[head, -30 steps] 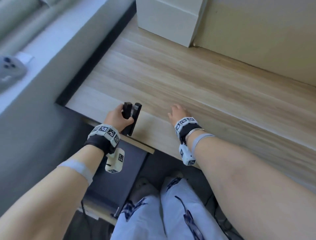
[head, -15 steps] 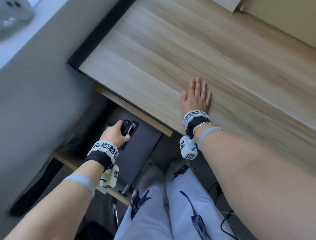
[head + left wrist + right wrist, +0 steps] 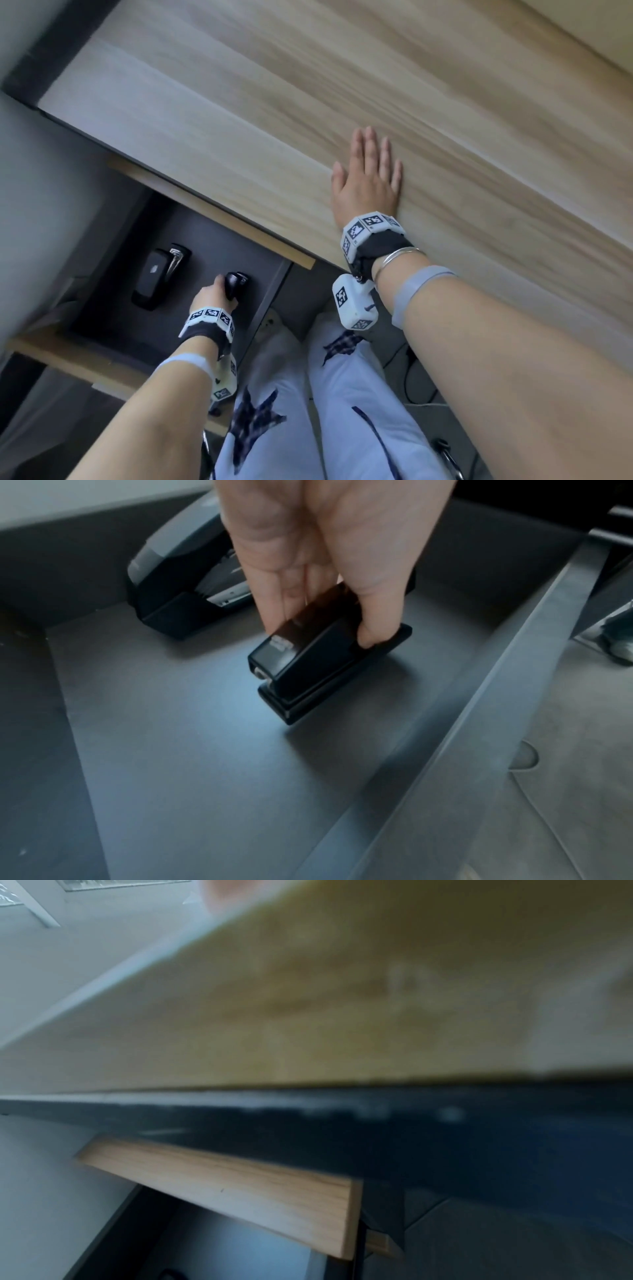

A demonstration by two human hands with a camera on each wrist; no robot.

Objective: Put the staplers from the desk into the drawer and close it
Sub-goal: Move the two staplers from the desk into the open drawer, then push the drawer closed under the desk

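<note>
Pinched between thumb and fingers, a small black stapler [image 3: 329,658] hangs from the left hand [image 3: 329,547], tilted, low in the open dark drawer [image 3: 192,777]; its pale label is too blurred to read. A larger black-and-grey stapler [image 3: 159,275] lies left of it. At centre right, the right hand [image 3: 368,178] rests flat, fingers straight, on the wooden desk [image 3: 274,102]

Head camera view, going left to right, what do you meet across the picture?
Larger stapler lying in the drawer → left hand holding the small stapler → right hand flat on the desk.
</note>
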